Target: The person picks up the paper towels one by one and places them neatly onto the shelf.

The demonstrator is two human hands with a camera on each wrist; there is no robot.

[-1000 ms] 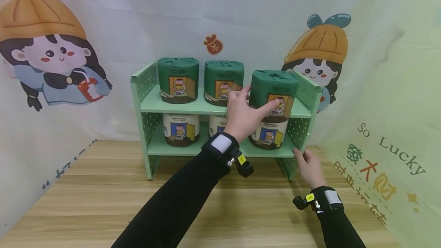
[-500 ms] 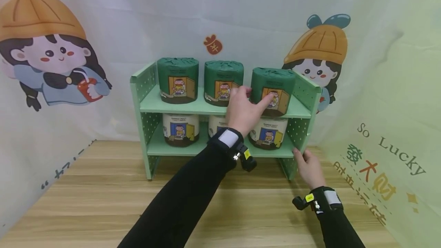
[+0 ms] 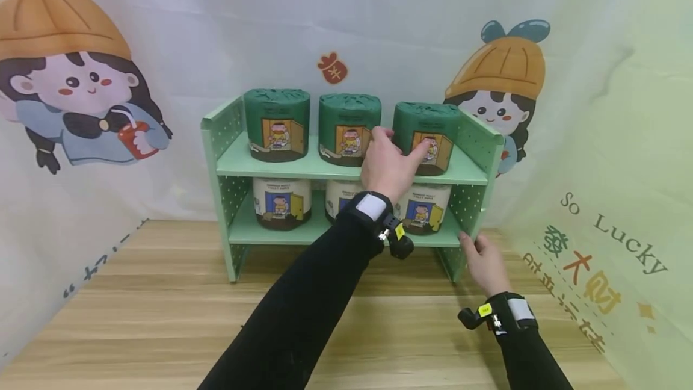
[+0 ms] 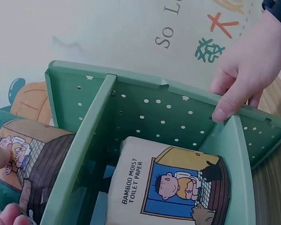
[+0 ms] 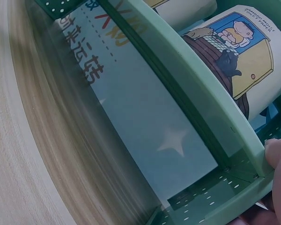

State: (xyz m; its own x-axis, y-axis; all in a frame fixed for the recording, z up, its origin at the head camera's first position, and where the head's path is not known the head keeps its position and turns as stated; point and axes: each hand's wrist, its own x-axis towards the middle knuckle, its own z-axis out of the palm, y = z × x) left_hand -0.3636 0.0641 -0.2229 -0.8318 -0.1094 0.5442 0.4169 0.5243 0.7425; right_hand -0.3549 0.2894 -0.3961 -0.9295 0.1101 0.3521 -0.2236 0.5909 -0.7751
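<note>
My left hand (image 3: 391,164) holds the rightmost green-wrapped toilet paper roll (image 3: 422,114), its thumb on the printed front. That roll stands upright on the top board of a light green two-tier shelf rack (image 3: 260,168). Two more green rolls, a left one (image 3: 277,107) and a middle one (image 3: 349,113), stand in line with it. On the lower board are white-wrapped rolls, a left one (image 3: 281,203) and a right one (image 4: 173,183); the middle one is partly hidden by my arm. Low on the rack's right side panel (image 4: 154,105), my right hand (image 3: 486,263) pinches the edge, thumb in front.
The rack stands on a wood-grain table (image 3: 135,294) against a printed cloth backdrop (image 3: 249,29). Its raised perforated side panels flank both boards. Below the lower board is an open gap, seen from the right wrist.
My left hand has moved the rightmost green roll back and slightly down onto the top board, in line with the others. The right hand has stayed at the side panel.
</note>
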